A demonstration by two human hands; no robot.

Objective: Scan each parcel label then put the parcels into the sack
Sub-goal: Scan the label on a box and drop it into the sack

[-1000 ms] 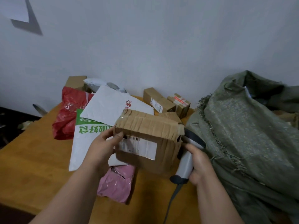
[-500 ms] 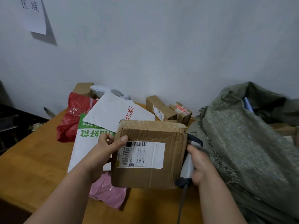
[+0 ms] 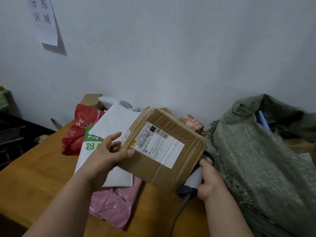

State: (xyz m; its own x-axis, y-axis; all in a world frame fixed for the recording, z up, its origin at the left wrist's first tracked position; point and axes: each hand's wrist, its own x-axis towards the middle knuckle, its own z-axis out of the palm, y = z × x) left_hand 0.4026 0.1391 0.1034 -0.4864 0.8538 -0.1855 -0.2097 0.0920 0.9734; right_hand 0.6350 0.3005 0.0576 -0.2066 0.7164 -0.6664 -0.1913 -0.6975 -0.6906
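Observation:
A taped cardboard box (image 3: 172, 170) is lifted above the table, tilted, its white barcode label (image 3: 158, 144) facing me. My left hand (image 3: 109, 151) holds the box's left edge, thumb on the labelled face. My right hand (image 3: 209, 179) grips the grey handle of a barcode scanner (image 3: 194, 181), whose head is mostly hidden behind the box's right corner. The green woven sack (image 3: 259, 159) lies open at the right, right beside the scanner.
On the wooden table (image 3: 34, 177) lie a pink mailer (image 3: 112, 207), a white mailer (image 3: 116, 122), a white-and-green bag (image 3: 89, 146), a red bag (image 3: 77, 130) and small cardboard boxes (image 3: 193, 124) by the wall. A paper sign (image 3: 44, 19) hangs on the wall.
The box has risen and turned clockwise, its label now slanting, and it has shifted right toward the sack. My left hand's fingers have spread. The scanner stays behind the box.

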